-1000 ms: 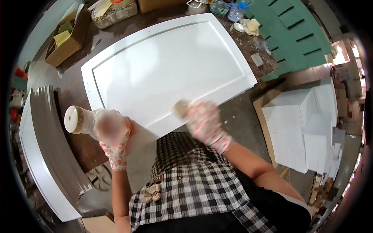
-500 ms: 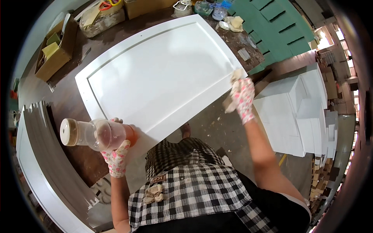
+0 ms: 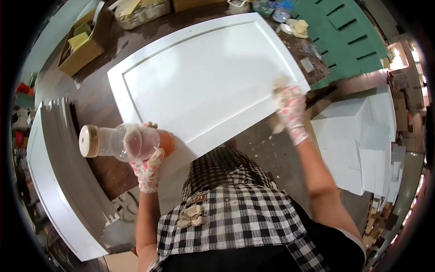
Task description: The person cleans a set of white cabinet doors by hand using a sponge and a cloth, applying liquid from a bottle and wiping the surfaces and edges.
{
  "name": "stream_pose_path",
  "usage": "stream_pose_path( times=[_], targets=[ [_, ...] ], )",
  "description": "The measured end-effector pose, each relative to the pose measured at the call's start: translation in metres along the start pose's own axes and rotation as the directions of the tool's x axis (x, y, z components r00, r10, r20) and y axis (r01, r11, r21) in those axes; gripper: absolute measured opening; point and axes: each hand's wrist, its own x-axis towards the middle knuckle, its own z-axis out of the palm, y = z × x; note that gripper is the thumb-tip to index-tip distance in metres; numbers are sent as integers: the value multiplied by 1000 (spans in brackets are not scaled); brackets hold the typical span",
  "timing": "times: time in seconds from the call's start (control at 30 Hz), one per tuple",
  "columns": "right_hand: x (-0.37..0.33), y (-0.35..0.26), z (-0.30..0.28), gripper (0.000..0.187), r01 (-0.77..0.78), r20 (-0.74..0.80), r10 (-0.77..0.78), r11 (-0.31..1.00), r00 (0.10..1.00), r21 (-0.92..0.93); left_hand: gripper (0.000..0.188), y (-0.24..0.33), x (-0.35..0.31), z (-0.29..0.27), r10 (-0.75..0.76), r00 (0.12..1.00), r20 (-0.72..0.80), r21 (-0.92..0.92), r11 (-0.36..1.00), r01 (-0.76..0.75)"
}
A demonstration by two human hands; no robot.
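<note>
A large white panelled door (image 3: 204, 81) lies flat on a dark brown workbench (image 3: 93, 102). My left hand (image 3: 146, 158), in a flowered glove, grips a clear plastic jar (image 3: 120, 141) with a tan lid, lying sideways over the door's near left corner. My right hand (image 3: 290, 109), gloved the same way, holds a small beige pad (image 3: 279, 84) pressed against the door's right edge near its far corner.
A cardboard box (image 3: 84, 43) with yellow pieces stands at the bench's far left. Green boards (image 3: 349, 31) lie at the far right. Stacked white panels (image 3: 358, 145) stand to the right, more white panels (image 3: 54, 177) lean on the left. Small jars and rags (image 3: 285, 18) sit beyond the door.
My right hand has travelled with the pad from the door's near edge rightwards along to its right side. The left hand kept the jar, which tipped further onto its side.
</note>
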Motion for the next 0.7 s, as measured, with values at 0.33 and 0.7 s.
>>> stream_pose_path(
  times=[0.33,0.7],
  targets=[
    [-80,-133,111,20,772,78,-769,633,635,-50,89,2,2,-1,70,997,-45,17,997,-69],
    [-108,-160,145,30,861,76,-863,484,499,-156,83,-3,31,-20,-2,994,-111,94,996,12]
  ],
)
